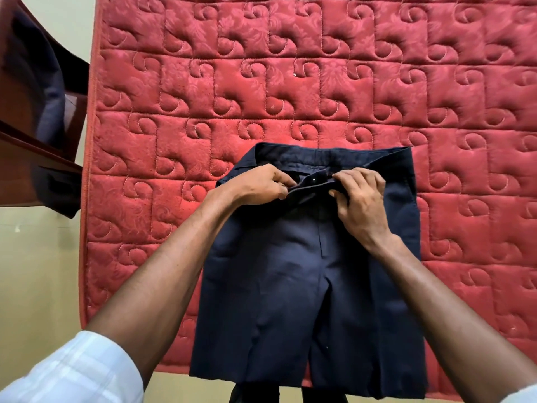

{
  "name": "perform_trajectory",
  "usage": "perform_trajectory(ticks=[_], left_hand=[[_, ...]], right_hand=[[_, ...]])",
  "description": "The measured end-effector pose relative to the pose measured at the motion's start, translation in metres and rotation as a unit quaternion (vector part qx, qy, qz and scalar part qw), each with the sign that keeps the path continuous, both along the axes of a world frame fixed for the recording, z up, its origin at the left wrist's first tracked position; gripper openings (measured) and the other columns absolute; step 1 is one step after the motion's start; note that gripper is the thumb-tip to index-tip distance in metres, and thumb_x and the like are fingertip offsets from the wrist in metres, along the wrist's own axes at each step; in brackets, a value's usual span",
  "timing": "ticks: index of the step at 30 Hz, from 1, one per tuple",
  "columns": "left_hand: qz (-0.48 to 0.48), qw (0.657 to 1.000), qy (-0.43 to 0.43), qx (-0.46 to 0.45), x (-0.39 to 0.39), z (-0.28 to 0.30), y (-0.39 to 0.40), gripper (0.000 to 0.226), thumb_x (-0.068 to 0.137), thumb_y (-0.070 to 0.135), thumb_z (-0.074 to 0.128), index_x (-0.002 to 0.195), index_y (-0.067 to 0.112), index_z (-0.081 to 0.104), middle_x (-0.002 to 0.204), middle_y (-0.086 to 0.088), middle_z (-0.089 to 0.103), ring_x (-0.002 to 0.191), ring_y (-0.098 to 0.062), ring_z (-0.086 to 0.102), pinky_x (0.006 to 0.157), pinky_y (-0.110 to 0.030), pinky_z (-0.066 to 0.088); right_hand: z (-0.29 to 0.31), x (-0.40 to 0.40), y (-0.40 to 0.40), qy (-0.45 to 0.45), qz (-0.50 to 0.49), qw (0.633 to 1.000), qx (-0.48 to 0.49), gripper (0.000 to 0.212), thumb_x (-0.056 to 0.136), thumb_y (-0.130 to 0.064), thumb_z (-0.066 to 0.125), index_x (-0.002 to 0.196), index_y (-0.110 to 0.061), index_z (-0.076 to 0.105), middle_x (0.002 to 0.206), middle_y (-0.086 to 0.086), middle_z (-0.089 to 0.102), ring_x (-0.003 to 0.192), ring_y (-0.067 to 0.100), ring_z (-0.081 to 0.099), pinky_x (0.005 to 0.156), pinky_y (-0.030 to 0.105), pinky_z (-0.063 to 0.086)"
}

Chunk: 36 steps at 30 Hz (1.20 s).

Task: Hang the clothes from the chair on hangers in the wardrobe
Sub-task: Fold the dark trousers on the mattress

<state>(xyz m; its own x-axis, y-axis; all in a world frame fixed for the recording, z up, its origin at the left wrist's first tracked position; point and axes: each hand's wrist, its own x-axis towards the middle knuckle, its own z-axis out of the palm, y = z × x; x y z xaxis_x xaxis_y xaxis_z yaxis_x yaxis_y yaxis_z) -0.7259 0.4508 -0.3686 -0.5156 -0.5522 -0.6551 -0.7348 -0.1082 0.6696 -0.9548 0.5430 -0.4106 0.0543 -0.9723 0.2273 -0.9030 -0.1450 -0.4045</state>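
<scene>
On the mattress [319,82], both hands, left hand [258,184] and right hand [360,196], pinched the trousers [290,286] waistband; hem overhanging the mattress edge could drag them off.

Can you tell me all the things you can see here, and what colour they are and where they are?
trousers: one pair, dark navy, lying flat on the mattress, legs hanging over its near edge
mattress: one, red, quilted, filling most of the view
chair: one, dark brown wood, at the left edge
dark clothing: count unclear, navy, draped on the chair
floor: pale, left of the mattress
sleeve: white, bottom left
left hand: pinching the trousers' waistband
right hand: pinching the waistband beside it
</scene>
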Motion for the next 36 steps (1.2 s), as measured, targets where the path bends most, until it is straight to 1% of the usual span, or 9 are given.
perform_trajectory(ticks=[3, 5, 7, 10, 14, 22, 25, 29, 36], left_hand=[[0.058, 0.998, 0.004, 0.005, -0.022, -0.002, -0.001, 0.034, 0.073, 0.046, 0.065, 0.076, 0.013, 0.074, 0.071, 0.001, 0.068, 0.063, -0.014, 0.062, 0.071, -0.03, 0.051], [0.074, 0.997, 0.004, -0.008, -0.036, -0.004, -0.001, 0.038, 0.084, 0.049, 0.068, 0.078, 0.012, 0.071, 0.066, 0.001, 0.067, 0.057, -0.011, 0.06, 0.06, -0.028, 0.05], [0.062, 0.998, 0.003, -0.013, -0.045, -0.004, -0.001, 0.026, 0.087, 0.042, 0.069, 0.085, 0.016, 0.071, 0.066, 0.001, 0.067, 0.054, -0.009, 0.061, 0.052, -0.023, 0.049], [0.048, 0.998, -0.018, -0.041, -0.05, -0.003, 0.0, 0.014, 0.091, 0.029, 0.066, 0.086, 0.018, 0.074, 0.057, 0.007, 0.061, 0.046, -0.003, 0.055, 0.051, -0.018, 0.044], [0.115, 0.993, -0.009, -0.017, -0.055, -0.004, 0.007, 0.016, 0.09, 0.024, 0.066, 0.081, 0.016, 0.077, 0.048, 0.008, 0.054, 0.042, -0.004, 0.047, 0.043, -0.015, 0.036], [0.229, 0.969, 0.059, 0.069, -0.053, -0.009, 0.016, 0.013, 0.09, 0.012, 0.069, 0.089, 0.001, 0.076, 0.059, -0.001, 0.056, 0.045, -0.008, 0.044, 0.045, -0.017, 0.036], [0.249, 0.963, 0.062, 0.079, -0.055, -0.01, 0.018, 0.017, 0.089, 0.013, 0.07, 0.093, -0.003, 0.073, 0.052, 0.001, 0.05, 0.04, -0.006, 0.04, 0.038, -0.015, 0.031], [0.245, 0.965, 0.063, 0.07, -0.056, -0.013, 0.02, 0.017, 0.087, 0.017, 0.072, 0.091, 0.0, 0.075, 0.058, -0.005, 0.052, 0.042, -0.008, 0.04, 0.04, -0.017, 0.031], [0.24, 0.966, 0.084, 0.05, -0.052, -0.014, 0.02, 0.011, 0.088, 0.013, 0.07, 0.086, 0.004, 0.076, 0.067, -0.008, 0.061, 0.051, -0.009, 0.044, 0.049, -0.02, 0.036]], right_hand=[[0.002, -0.009, 0.0, -0.019, 0.017, 0.999, -0.035, 0.014, 0.085, -0.016, 0.068, 0.098, -0.013, 0.072, 0.097, 0.0, 0.07, 0.099, 0.021, 0.052, 0.099, 0.034, 0.029], [0.001, -0.009, 0.002, -0.03, 0.02, 0.999, -0.04, 0.014, 0.086, -0.022, 0.068, 0.095, -0.014, 0.074, 0.095, -0.001, 0.071, 0.097, 0.02, 0.054, 0.097, 0.035, 0.03], [-0.001, -0.008, 0.004, -0.034, 0.013, 0.999, -0.039, 0.015, 0.087, -0.028, 0.069, 0.095, -0.016, 0.075, 0.094, -0.003, 0.07, 0.097, 0.021, 0.055, 0.095, 0.037, 0.03], [-0.006, -0.005, 0.007, -0.043, 0.012, 0.998, -0.036, 0.014, 0.088, -0.028, 0.069, 0.095, -0.019, 0.076, 0.095, -0.003, 0.069, 0.098, 0.022, 0.055, 0.094, 0.038, 0.03], [-0.013, -0.002, 0.006, -0.078, 0.008, 0.997, -0.027, 0.015, 0.088, -0.026, 0.068, 0.095, -0.017, 0.077, 0.096, -0.001, 0.069, 0.097, 0.024, 0.055, 0.094, 0.036, 0.032], [-0.007, 0.003, -0.004, -0.181, -0.002, 0.983, 0.004, 0.014, 0.073, -0.013, 0.079, 0.083, -0.006, 0.072, 0.082, 0.002, 0.069, 0.086, 0.013, 0.055, 0.09, 0.031, 0.039], [-0.007, 0.0, -0.003, -0.18, 0.027, 0.983, 0.038, 0.014, 0.073, -0.015, 0.078, 0.083, -0.008, 0.073, 0.084, 0.0, 0.07, 0.086, 0.014, 0.056, 0.087, 0.028, 0.041], [-0.005, -0.003, -0.008, -0.176, 0.034, 0.98, 0.086, 0.016, 0.072, -0.019, 0.079, 0.085, -0.011, 0.075, 0.084, 0.0, 0.069, 0.083, 0.012, 0.054, 0.085, 0.019, 0.038], [0.009, 0.007, -0.014, -0.168, 0.0, 0.982, 0.089, 0.013, 0.069, -0.013, 0.082, 0.079, -0.01, 0.074, 0.067, -0.002, 0.064, 0.078, 0.011, 0.048, 0.081, 0.024, 0.035]])
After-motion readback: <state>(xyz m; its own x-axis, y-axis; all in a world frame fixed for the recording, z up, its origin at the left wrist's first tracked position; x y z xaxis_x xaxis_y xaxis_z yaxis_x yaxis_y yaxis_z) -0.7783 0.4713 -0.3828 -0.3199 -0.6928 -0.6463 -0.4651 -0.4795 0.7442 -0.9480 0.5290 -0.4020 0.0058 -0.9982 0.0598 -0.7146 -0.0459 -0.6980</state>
